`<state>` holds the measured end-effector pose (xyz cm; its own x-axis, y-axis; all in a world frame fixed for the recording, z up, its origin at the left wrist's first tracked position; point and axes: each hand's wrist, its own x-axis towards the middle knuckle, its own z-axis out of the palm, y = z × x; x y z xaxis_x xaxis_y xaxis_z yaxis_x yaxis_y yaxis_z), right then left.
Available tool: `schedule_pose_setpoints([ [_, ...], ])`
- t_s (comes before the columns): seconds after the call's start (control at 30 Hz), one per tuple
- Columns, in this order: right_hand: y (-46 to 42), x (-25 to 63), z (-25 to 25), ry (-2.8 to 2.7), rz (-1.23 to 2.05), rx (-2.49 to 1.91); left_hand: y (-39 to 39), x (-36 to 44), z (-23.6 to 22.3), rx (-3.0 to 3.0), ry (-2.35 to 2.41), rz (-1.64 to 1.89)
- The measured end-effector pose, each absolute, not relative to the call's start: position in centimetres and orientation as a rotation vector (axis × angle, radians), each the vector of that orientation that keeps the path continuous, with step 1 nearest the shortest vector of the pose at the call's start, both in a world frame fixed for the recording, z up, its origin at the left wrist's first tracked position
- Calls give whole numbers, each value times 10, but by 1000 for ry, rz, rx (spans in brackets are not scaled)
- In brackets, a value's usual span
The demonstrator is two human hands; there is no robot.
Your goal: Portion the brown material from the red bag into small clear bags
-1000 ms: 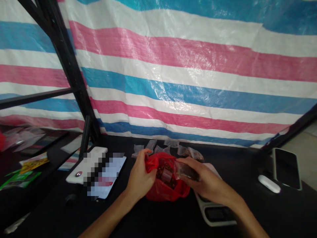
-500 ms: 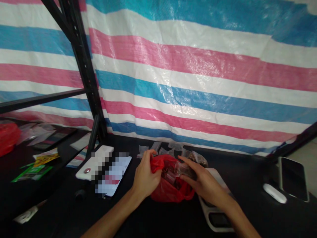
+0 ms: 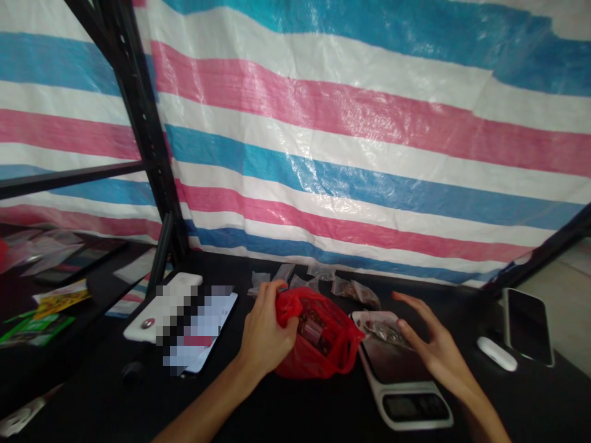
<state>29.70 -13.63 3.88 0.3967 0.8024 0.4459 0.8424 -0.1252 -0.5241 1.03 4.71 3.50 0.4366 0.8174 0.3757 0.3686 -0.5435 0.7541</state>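
Note:
My left hand [image 3: 268, 323] is closed on the left rim of a red plastic bag [image 3: 323, 363], holding its mouth open. Inside the bag lie small brown pieces and a clear packet with a pinkish label [image 3: 313, 329]. To the right, my right hand [image 3: 429, 338] is open, thumb and fingers apart, beside a small clear bag [image 3: 385, 331] with dark contents. That clear bag rests on the plate of a kitchen scale [image 3: 385, 400], whose dark display faces me. Behind the red bag are two filled clear bags [image 3: 355, 291] and several flat clear bags [image 3: 318, 272].
On the left lie a white device [image 3: 180, 289], a lit phone [image 3: 217, 326], and green [image 3: 37, 329] and yellow packets [image 3: 62, 297]. A dark-screened phone [image 3: 529, 326] and white oval case [image 3: 496, 354] lie right. A striped sheet [image 3: 323, 141] hangs behind; a black metal post [image 3: 143, 123] stands left.
My right hand has moved right from the red bag's mouth and opened. The clear bag it held now lies on the scale. My left hand still grips the red bag.

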Motion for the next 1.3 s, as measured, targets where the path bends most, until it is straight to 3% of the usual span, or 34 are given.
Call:
schedule_pose_setpoints([
  [0.1, -136, 302, 35, -1348, -190, -1907, 48, 11, 37, 2084, 1061, 993],
  [1.3, -132, 299, 8, -1510, -162, -1993, 56, 12, 27, 2024, 1053, 1102],
])
